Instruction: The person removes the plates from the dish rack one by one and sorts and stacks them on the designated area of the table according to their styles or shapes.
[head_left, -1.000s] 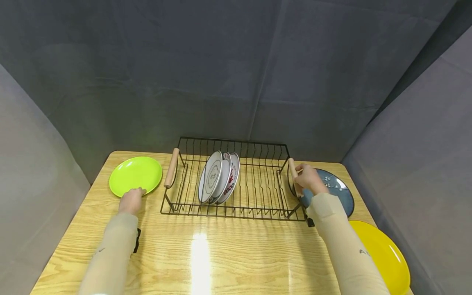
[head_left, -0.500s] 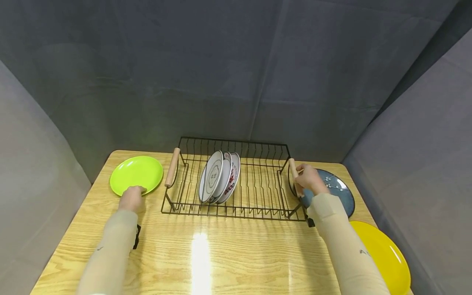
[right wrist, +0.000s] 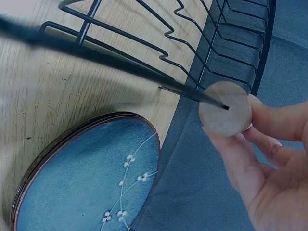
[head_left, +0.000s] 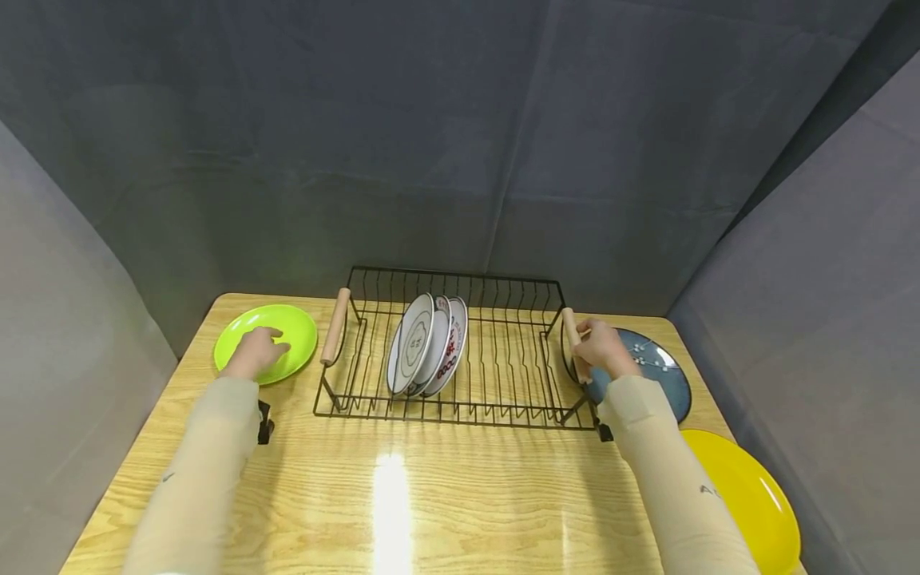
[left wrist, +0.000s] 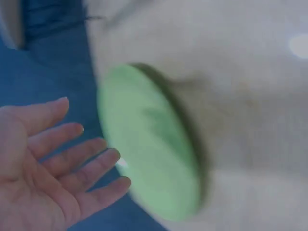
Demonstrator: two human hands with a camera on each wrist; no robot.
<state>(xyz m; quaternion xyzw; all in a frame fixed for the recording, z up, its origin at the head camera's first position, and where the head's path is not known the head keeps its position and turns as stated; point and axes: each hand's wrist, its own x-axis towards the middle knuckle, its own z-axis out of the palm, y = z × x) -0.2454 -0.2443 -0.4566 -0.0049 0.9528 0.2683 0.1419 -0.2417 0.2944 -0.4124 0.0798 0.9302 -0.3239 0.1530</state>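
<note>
A person's left hand (head_left: 255,353) hovers, fingers loosely spread, above a round, lime-green plate (head_left: 302,335), while the right hand (right wrist: 274,163) pinches the pale, cylindrical wooden handle (right wrist: 224,115) of a black wire dish rack (head_left: 460,275). The step appears to be a reach for the plate; the next move likely calls for gripping its rim. Glossy and plain, it lies flat on the wood-grain table (head_left: 323,495), left of the rack.
</note>
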